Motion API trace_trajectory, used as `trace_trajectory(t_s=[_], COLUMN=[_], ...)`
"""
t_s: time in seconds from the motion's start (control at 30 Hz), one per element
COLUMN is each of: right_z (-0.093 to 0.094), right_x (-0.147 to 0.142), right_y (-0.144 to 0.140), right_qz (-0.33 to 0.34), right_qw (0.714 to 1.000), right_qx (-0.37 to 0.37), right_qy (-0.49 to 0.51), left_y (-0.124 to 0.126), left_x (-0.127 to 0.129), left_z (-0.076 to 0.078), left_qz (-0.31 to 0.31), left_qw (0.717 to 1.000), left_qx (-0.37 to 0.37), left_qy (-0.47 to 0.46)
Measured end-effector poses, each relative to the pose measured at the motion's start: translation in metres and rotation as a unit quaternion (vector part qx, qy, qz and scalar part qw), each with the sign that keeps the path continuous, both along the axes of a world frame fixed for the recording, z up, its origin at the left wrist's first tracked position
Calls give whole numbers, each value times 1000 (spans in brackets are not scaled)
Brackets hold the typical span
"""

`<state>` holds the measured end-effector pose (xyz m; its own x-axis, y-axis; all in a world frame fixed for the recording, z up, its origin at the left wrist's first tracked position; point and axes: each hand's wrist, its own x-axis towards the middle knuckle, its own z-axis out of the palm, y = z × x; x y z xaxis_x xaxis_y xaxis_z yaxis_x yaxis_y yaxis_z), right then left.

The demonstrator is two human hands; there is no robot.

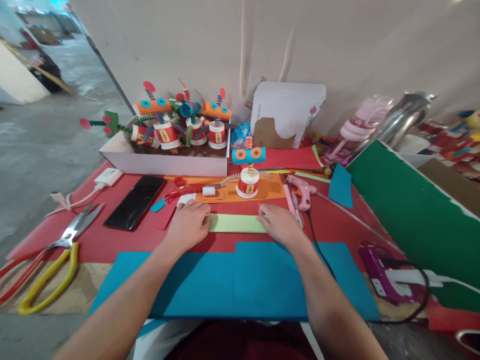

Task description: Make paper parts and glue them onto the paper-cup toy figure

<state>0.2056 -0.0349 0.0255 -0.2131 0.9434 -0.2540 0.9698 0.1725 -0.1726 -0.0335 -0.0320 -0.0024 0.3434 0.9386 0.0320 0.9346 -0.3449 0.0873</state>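
Observation:
A light green paper strip (236, 223) lies level in front of me, above the red table covering. At its left end, my left hand (190, 223) has its fingers curled and closed on the paper. My right hand (279, 224) pinches the right end the same way, thumb side inward. Just beyond the strip stands a paper-cup figure (248, 183) with a blue tube head, orange ring eyes and coiled paper neck and arm. Under that figure lies orange paper (273, 188). Red-handled scissors (183, 191) and a small white roll (208, 191) rest beyond my left hand.
Blue paper sheets (232, 285) cover the front edge. Big scissors (69, 235) and a black phone (135, 202) lie left. A pink glue gun (304, 191) with its cord and a purple power strip (390, 272) are right. Behind stands a white box (168, 164) of finished cup figures.

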Motion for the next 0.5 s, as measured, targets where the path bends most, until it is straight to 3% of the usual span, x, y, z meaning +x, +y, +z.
trace_trajectory(t_s=[0.37,0.5], right_z=[3,0], right_x=[-2,0], right_y=[0,1], right_qz=[2,-7], right_qw=[1000,1000], right_qx=[-3,-6], right_qy=[-19,-12], left_y=[-1,-5], left_x=[1,2], left_z=[2,1], left_qz=[-13,-15], left_qw=[1000,998], left_qx=[13,52], left_qy=[24,25])
